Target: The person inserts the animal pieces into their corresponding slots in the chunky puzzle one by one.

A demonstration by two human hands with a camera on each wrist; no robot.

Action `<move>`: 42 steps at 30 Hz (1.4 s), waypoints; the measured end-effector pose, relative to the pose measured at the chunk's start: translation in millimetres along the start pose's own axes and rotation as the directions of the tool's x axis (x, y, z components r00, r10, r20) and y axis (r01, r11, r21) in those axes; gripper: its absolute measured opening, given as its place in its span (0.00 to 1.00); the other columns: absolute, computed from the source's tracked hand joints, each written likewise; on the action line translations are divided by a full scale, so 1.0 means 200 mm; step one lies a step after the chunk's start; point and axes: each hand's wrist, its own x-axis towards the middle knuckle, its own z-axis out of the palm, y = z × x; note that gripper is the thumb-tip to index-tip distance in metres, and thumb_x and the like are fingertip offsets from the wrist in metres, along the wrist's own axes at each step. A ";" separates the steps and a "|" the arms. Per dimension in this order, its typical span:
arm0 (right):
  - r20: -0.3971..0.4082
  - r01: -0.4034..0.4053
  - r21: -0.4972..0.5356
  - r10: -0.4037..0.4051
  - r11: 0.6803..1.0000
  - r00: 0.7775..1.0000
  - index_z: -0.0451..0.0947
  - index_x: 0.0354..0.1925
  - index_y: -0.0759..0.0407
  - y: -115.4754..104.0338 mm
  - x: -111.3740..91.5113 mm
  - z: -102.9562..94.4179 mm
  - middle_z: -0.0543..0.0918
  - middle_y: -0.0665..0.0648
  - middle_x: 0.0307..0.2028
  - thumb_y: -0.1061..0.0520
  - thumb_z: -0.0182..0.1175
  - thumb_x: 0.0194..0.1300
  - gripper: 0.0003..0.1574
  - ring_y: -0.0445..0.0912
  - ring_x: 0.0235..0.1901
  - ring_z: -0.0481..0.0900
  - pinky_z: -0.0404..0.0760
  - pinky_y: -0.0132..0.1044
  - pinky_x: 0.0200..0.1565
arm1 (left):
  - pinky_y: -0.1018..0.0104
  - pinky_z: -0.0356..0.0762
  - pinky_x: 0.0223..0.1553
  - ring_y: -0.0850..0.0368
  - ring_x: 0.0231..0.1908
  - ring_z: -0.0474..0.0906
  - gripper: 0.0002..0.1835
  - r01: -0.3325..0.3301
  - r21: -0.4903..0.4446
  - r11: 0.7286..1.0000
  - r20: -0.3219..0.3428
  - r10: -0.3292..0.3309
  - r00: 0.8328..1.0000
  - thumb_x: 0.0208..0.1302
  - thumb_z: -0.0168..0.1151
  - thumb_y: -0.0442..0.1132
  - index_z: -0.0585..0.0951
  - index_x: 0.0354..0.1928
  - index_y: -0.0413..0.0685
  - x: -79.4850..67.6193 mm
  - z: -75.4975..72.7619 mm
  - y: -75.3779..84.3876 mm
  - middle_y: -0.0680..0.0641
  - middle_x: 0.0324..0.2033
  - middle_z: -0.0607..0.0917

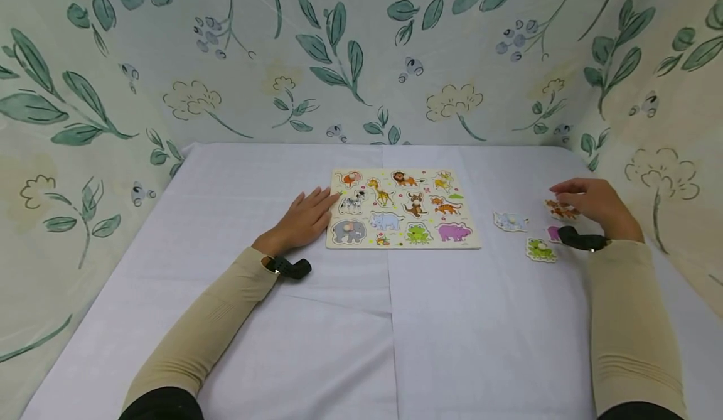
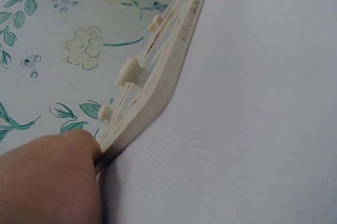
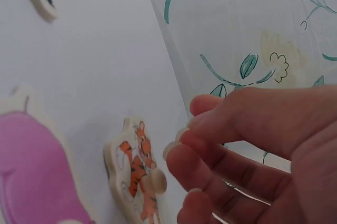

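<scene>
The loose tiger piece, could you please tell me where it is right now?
In the head view, the tiger piece is on the white cloth, right of the puzzle board, by the right hand and just beyond the purple piece.

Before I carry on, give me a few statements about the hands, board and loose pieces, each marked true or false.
1. The left hand touches the puzzle board. True.
2. The right hand is close to the loose tiger piece. True.
3. The loose tiger piece is left of the puzzle board. False: it is to the right.
4. The blue piece lies nearer the puzzle board than the loose frog piece. True.
5. The left hand grips the blue piece. False: the blue piece lies apart from it.
</scene>
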 end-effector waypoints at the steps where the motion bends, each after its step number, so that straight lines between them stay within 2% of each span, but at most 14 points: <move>1: 0.007 -0.004 0.003 0.004 1.000 1.000 0.70 0.61 0.66 0.01 0.00 0.00 0.70 0.72 0.57 0.41 0.49 0.72 0.34 0.62 0.51 0.67 0.71 0.53 0.45 | 0.45 0.35 0.71 0.48 0.74 0.42 0.28 0.000 0.000 1.000 0.001 0.000 1.000 0.76 0.36 0.48 0.56 0.75 0.54 0.00 0.00 0.00 0.46 0.74 0.53; 6: 0.012 -0.031 -0.011 0.031 0.999 0.999 0.70 0.60 0.66 0.04 0.01 -0.01 0.68 0.73 0.58 0.43 0.50 0.71 0.32 0.63 0.51 0.67 0.72 0.52 0.44 | 0.44 0.36 0.71 0.47 0.74 0.42 0.28 -0.004 -0.002 1.000 -0.004 0.004 1.000 0.76 0.36 0.47 0.57 0.75 0.52 0.00 0.00 0.00 0.46 0.74 0.54; 9: 0.003 -0.043 -0.037 0.043 0.998 0.999 0.72 0.58 0.66 0.06 0.01 0.00 0.71 0.73 0.55 0.45 0.51 0.71 0.30 0.62 0.48 0.69 0.74 0.46 0.39 | 0.44 0.36 0.71 0.47 0.74 0.42 0.28 -0.004 -0.004 1.000 -0.005 0.004 1.000 0.76 0.37 0.47 0.57 0.75 0.52 0.00 -0.01 0.01 0.45 0.74 0.54; 14: 0.020 -0.037 -0.058 0.039 0.998 0.999 0.74 0.56 0.66 0.09 0.02 0.00 0.78 0.70 0.47 0.46 0.54 0.69 0.29 0.58 0.41 0.72 0.71 0.38 0.32 | 0.45 0.36 0.71 0.48 0.74 0.42 0.28 -0.001 -0.004 1.000 -0.004 0.001 1.000 0.76 0.37 0.47 0.57 0.75 0.52 0.00 -0.01 0.01 0.46 0.74 0.54; 18: 0.031 -0.024 -0.055 0.026 0.998 0.999 0.74 0.55 0.68 0.10 0.03 0.00 0.81 0.64 0.40 0.47 0.57 0.67 0.28 0.55 0.37 0.74 0.73 0.39 0.31 | 0.45 0.36 0.71 0.48 0.74 0.42 0.28 0.001 -0.002 1.000 -0.005 -0.001 1.000 0.76 0.36 0.48 0.57 0.75 0.53 0.00 0.00 0.00 0.46 0.74 0.54; 26: 0.039 0.001 -0.042 0.000 0.999 0.999 0.76 0.53 0.70 0.09 0.03 -0.01 0.83 0.57 0.34 0.49 0.60 0.66 0.27 0.52 0.33 0.75 0.76 0.40 0.30 | 0.46 0.35 0.71 0.48 0.74 0.42 0.28 0.005 0.006 1.000 0.003 -0.005 1.000 0.76 0.36 0.48 0.56 0.75 0.54 0.00 0.00 0.00 0.47 0.74 0.53; 42: 0.044 -0.009 -0.043 0.011 0.999 0.999 0.76 0.51 0.72 0.07 0.02 0.00 0.83 0.59 0.34 0.51 0.60 0.66 0.25 0.53 0.34 0.76 0.77 0.40 0.30 | 0.45 0.36 0.71 0.48 0.74 0.42 0.28 0.000 0.011 1.000 0.004 0.000 1.000 0.76 0.37 0.48 0.56 0.75 0.54 0.00 0.00 0.00 0.46 0.74 0.53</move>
